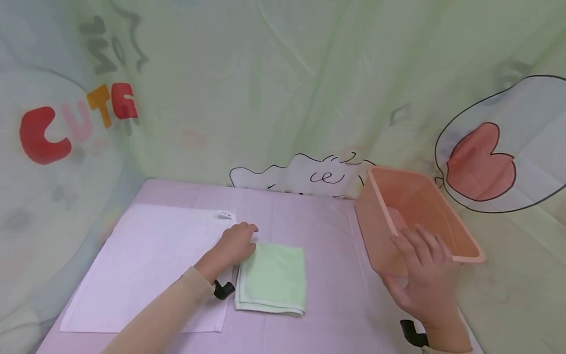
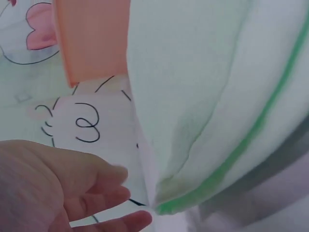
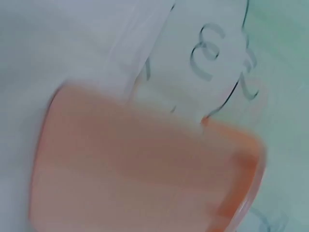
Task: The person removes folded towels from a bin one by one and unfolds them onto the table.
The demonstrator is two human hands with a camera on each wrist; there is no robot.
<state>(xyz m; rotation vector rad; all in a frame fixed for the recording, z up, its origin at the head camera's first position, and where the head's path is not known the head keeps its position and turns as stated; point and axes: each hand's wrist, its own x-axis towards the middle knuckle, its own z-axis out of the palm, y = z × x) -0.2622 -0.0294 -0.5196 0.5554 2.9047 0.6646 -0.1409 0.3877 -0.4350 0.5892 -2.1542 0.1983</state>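
Observation:
A light green towel, folded into a rectangle with white edges, lies near the middle of the table. My left hand is at its upper left corner, fingers loosely bent. In the left wrist view the fingertips come close to the towel's striped edge, and nothing is between fingers and thumb. To the right, my right hand is in front of an orange plastic bin, fingers extended and overlapping its near rim. The right wrist view shows the bin's blurred side but not the hand.
A white cloth with a small tag is spread flat on the left of the table. The pale purple tablecloth reaches to printed curtains at the back and sides. The bin stands against the back right curtain.

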